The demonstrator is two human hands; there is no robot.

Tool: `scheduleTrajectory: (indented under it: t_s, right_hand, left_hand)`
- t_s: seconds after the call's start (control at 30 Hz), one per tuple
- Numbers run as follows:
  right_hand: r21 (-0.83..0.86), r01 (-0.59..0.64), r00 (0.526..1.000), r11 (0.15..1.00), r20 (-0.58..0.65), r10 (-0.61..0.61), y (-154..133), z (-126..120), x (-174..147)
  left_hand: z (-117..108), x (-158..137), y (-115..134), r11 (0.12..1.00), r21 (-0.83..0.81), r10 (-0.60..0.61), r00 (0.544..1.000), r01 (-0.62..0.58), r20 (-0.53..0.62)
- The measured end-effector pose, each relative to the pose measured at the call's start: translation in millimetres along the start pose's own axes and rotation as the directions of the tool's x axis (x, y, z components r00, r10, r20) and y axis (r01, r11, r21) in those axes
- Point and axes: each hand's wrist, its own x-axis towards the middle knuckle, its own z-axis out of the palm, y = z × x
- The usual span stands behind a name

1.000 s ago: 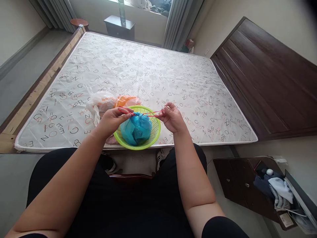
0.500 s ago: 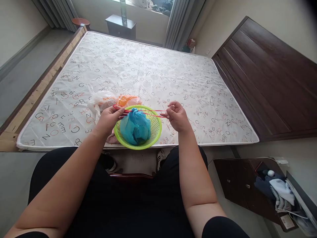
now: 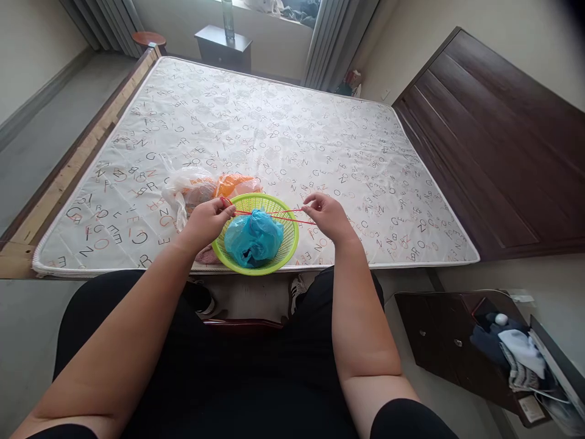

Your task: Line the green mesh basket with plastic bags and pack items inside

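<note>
Maybe two bags (image 3: pixel 196 180) at basket's (image 3: pixel 290 235) 10-11 o'clock, one blue bag (image 3: pixel 256 238) inside, my left hand (image 3: pixel 206 224), right hand (image 3: pixel 328 216) pinching red cord (image 3: pixel 286 218)

Letters including N, O, R and G are scattered across the mattress (image 3: pixel 292 140)

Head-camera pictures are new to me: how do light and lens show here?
Head view: daylight pales the far middle of the white, letter-printed mattress; head view: the crumpled blue plastic bag shows soft highlights; head view: a dark blur shades the top-right corner.
</note>
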Motion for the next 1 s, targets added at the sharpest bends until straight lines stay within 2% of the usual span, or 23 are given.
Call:
scheduleTrajectory:
  t_s: [0.1,0.2,0.3,0.4,0.5,0.57,0.63,0.7,0.77,0.87,0.93,1.0]
  right_hand:
    - [-0.06,-0.012,1.0,0.998,-0.005,0.011,2.5,-0.3,1.3]
    - [-0.112,0.026,1.0,0.993,-0.01,-0.028,3.4,1.9,1.4]
    - [-0.105,0.085,0.996,0.991,0.002,-0.086,1.6,6.1,-1.0]
    - [0.033,0.098,0.995,0.995,-0.001,-0.098,-1.9,11.8,-4.2]
    - [0.182,0.131,0.991,0.975,-0.05,-0.123,-6.5,18.8,-5.5]
    - [0.251,0.158,0.987,0.955,-0.073,-0.144,-9.9,23.4,-4.9]
    - [0.314,0.174,0.984,0.933,-0.08,-0.156,-13.1,27.0,-3.7]
    - [0.36,0.18,0.983,0.915,-0.088,-0.159,-15.8,29.2,-2.3]
    - [0.383,0.18,0.983,0.906,-0.112,-0.148,-17.3,30.6,-0.9]
    - [0.385,0.158,0.982,0.909,-0.155,-0.105,-17.1,32.6,1.8]
    - [0.365,0.135,0.982,0.921,-0.175,-0.075,-15.7,34.5,3.8]
    - [0.337,0.107,0.982,0.935,-0.184,-0.046,-14.1,36.7,5.7]
  left_hand:
    - [-4.7,1.6,-0.7,0.967,0.231,0.101,0.994,-0.109,0.047]
    - [-7.5,1.8,-2.1,0.939,0.297,0.159,0.984,-0.176,0.081]
    - [-8.8,-0.7,-1.8,0.963,0.213,0.149,0.986,-0.162,0.077]
    - [-5.2,-5.7,1.8,0.986,-0.039,0.167,0.983,-0.164,0.075]
    - [8.9,-11.8,6.5,0.956,-0.224,0.209,0.976,-0.189,0.069]
    - [22.1,-15.2,8.6,0.964,-0.185,0.211,0.972,-0.19,0.102]
    - [32.4,-17.0,10.2,0.983,-0.057,0.182,0.973,-0.176,0.139]
    - [33.8,-16.9,13.1,0.987,0.039,0.15,0.982,-0.155,0.114]
    - [23.6,-15.3,19.7,0.993,0.018,0.12,0.993,-0.12,0.016]
    - [-8.8,-11.6,38.3,0.979,-0.191,0.042,0.987,-0.072,-0.157]
    - [-35.7,-8.5,53.6,0.942,-0.321,0.009,0.966,-0.095,-0.258]
    - [-64.2,-4.1,67.4,0.916,-0.373,0.014,0.939,-0.15,-0.343]
